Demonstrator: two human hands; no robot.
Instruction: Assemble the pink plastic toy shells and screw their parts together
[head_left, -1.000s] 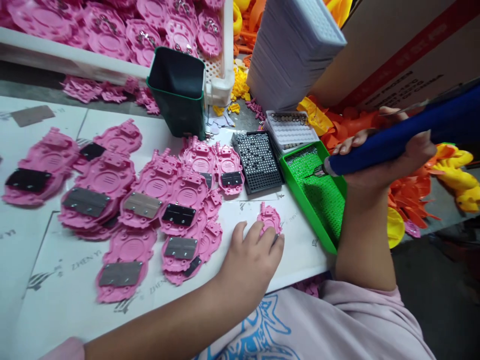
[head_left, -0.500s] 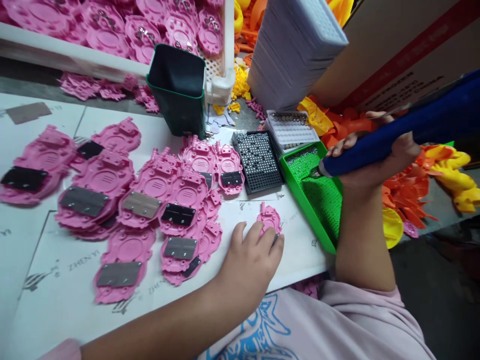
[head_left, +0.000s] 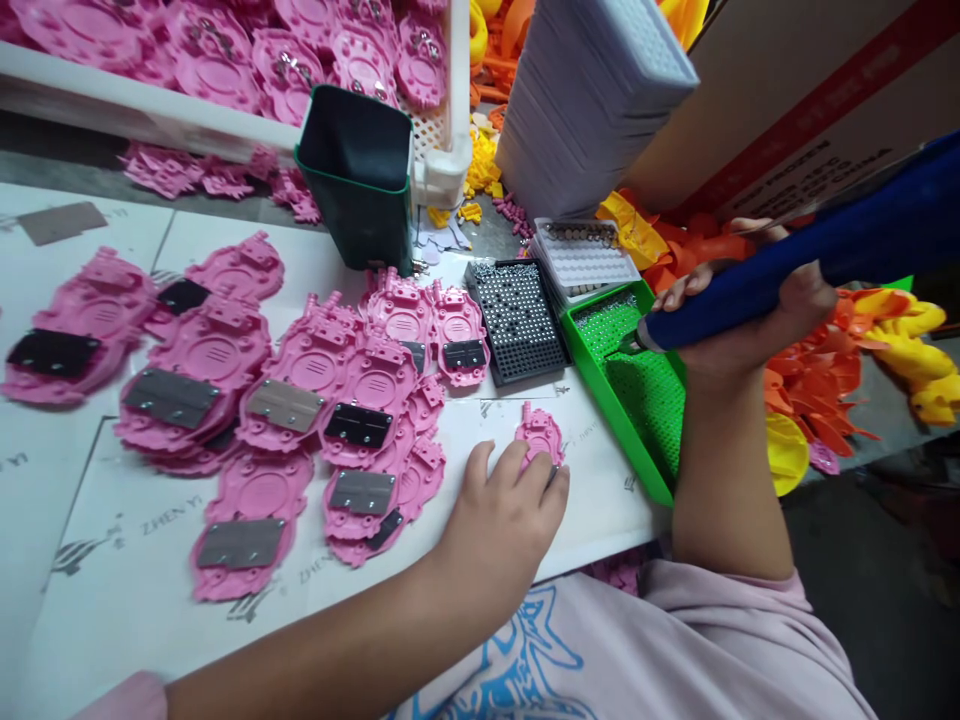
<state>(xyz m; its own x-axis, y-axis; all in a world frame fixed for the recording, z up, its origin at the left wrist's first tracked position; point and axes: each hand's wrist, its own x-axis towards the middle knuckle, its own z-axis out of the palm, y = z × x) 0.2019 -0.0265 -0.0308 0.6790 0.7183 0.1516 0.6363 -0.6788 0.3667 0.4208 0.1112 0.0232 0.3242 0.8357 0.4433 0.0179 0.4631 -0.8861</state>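
My left hand (head_left: 499, 520) is closed over the lower part of a small pink plastic casing (head_left: 538, 432), which lies on the table. The fingers hide much of it, and a bit of dark plate shows at their edge. My right hand (head_left: 750, 310) grips a thick blue electric screwdriver (head_left: 757, 290). Its metal bit points down into a green perforated tray (head_left: 637, 445), whose far end holds small screws. Whether a screw sits on the bit is too small to tell. Left of my left hand lie several pink casings (head_left: 375, 380) with screwed-on black or grey plates.
A black perforated tray of screws (head_left: 521, 315) lies beside the green one. Behind stand a dark green bin (head_left: 360, 190), a white crate (head_left: 225, 115) of pink parts, and a tall stack of white trays (head_left: 585, 110). Orange parts (head_left: 810, 350) and a cardboard box (head_left: 810, 90) are at right.
Almost nothing differs. The view has shifted very slightly; both hands, the screwdriver and the casing keep their places.
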